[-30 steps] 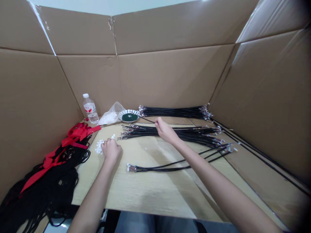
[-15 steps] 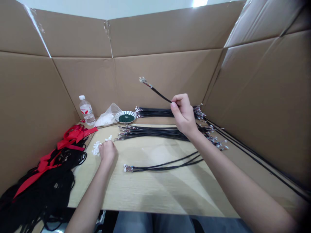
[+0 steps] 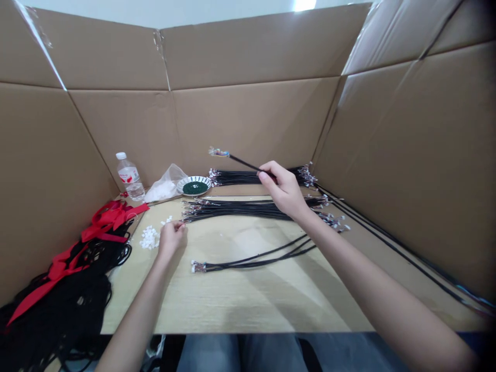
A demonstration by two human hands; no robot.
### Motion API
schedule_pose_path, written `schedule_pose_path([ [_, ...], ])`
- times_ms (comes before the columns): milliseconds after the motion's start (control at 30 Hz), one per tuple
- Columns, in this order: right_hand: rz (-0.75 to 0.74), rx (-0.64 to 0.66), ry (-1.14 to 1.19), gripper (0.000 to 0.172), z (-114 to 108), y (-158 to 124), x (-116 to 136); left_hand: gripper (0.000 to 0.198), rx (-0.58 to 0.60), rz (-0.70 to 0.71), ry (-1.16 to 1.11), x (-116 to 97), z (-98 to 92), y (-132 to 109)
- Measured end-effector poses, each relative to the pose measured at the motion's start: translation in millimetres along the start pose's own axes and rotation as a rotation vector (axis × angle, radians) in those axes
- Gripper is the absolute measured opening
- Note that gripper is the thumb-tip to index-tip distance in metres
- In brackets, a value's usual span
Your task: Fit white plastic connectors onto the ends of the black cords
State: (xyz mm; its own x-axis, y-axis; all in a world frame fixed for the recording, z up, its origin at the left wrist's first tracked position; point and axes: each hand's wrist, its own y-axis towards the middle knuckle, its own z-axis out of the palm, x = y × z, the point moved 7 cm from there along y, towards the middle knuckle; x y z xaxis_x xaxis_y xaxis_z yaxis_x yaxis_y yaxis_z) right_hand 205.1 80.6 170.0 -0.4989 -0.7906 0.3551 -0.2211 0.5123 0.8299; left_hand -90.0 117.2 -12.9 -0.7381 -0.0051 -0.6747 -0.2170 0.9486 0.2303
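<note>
The right hand [image 3: 282,188] has lowered the thin black cable [image 3: 242,164], which now runs nearly level instead of steeply up, its fingers [image 3: 267,170] clamped around it and its crimped terminal end [image 3: 218,152] pointing left. The left hand [image 3: 172,240] sits just beside a loose pile of small white plastic connectors [image 3: 149,237], fingers pinched together on something too small to tell. Black cable bundles [image 3: 236,209] cross the pale wood-grain worktop [image 3: 248,305], with tangled black cords [image 3: 65,294] and glossy red ribbon [image 3: 112,217] to the left
</note>
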Motion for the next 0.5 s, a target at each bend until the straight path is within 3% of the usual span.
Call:
schedule_pose_path([
  [167,0.094,-0.276,0.078,0.032,-30,9,-19,0.018,0.022,0.018,-0.183,-3,4.4,1],
  [233,0.143,-0.326,0.18,0.035,-38,15,-28,0.018,0.029,0.022,-0.219,-4,5.2,0],
  [500,0.552,-0.079,0.725,0.023,-30,16,-65,0.022,0.034,0.006,-0.272,-3,6.9,0],
])
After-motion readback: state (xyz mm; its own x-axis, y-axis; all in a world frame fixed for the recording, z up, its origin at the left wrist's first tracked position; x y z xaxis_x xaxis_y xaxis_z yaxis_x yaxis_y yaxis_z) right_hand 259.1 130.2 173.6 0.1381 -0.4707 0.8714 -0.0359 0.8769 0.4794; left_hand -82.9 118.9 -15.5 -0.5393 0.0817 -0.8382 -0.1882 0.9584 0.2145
